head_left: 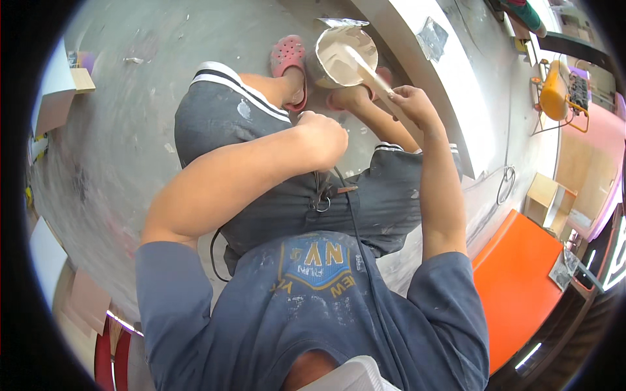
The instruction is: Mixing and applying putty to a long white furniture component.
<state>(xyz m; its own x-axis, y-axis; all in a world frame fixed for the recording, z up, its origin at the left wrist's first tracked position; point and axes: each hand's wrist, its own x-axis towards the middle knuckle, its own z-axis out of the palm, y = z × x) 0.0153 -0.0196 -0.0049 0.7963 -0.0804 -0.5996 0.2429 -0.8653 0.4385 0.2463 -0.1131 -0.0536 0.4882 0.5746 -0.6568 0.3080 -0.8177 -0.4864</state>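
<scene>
A round bucket (321, 68) of pale cream paste stands on the floor by my feet, which are in pink clogs (287, 55). Dipping into the paste is a long, flat pale stick (370, 77). My right hand (415, 106) pinches this stick between thumb and fingers, to the right of the bucket's near side. In front of my knees, below the bucket, my left hand (323, 140) is closed; its fingers face away, hiding whatever they may hold. A crumpled silvery sheet (343, 23) lies at the bucket's far rim.
Right of the bucket runs a long white panel (456, 98), with a grey scuffed plate (432, 39) on it. Farther right are a yellow air compressor (554, 91), a coiled cable (506, 185) and a large orange panel (515, 287). A white box (55, 94) stands at far left.
</scene>
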